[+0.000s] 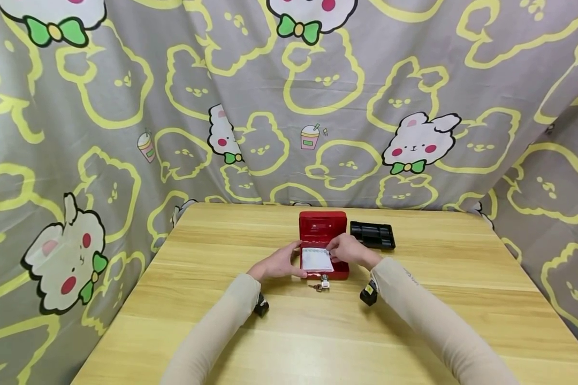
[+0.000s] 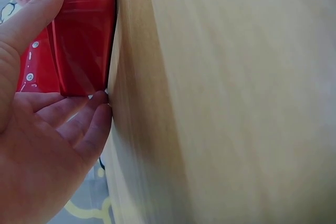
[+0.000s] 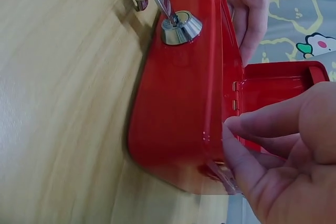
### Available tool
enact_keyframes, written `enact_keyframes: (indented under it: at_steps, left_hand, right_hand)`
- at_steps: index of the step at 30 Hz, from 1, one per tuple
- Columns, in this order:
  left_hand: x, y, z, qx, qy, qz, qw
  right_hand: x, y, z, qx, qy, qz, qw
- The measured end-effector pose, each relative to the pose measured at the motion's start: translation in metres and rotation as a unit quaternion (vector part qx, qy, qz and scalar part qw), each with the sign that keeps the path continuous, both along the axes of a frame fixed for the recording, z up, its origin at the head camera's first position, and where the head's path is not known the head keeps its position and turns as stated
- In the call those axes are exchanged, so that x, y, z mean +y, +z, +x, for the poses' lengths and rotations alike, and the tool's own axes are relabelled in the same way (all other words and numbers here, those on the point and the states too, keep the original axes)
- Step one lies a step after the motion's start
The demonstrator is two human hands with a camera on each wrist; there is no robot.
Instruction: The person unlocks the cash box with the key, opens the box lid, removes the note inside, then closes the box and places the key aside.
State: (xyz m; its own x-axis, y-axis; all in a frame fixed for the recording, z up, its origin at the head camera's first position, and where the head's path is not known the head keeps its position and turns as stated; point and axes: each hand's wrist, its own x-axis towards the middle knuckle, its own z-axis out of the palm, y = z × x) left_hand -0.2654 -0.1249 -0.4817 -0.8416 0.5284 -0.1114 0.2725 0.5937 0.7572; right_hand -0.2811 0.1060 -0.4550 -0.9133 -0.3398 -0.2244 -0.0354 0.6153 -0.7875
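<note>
A red metal cash box (image 1: 339, 275) stands on the wooden table with its lid (image 1: 322, 222) raised at the back. White printed paper (image 1: 317, 261) lies inside it. My left hand (image 1: 281, 262) grips the box's left side, thumb on the front corner and the other fingers along the side, seen close in the left wrist view. Over the right part of the box, my right hand (image 1: 348, 250) brings thumb and forefinger together at the paper's right edge. In the right wrist view its fingertips (image 3: 233, 129) are at the box rim. A key sits in the front lock (image 3: 181, 29).
Behind and right of the box lies a black compartment tray (image 1: 373, 235). Keys (image 1: 318, 287) on a ring hang from the lock at the box's front. A patterned grey curtain (image 1: 250, 144) runs behind the wooden table (image 1: 298, 337).
</note>
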Motion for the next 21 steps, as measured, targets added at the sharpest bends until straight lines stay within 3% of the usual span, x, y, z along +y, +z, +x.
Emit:
enact_keyframes:
  at_steps: [15,21]
  left_hand:
    - [0.0000,0.0003,-0.0005,0.006,-0.006,-0.006,1.0000]
    - [-0.0002,0.0018,0.0005,0.005,-0.004,-0.011,0.9999]
  right_hand:
    - [0.0032,-0.0058,0.0022,-0.013,-0.024,-0.087,0.996]
    - [0.0026,-0.0065,0.0026,0.013,-0.034,-0.076,0.996]
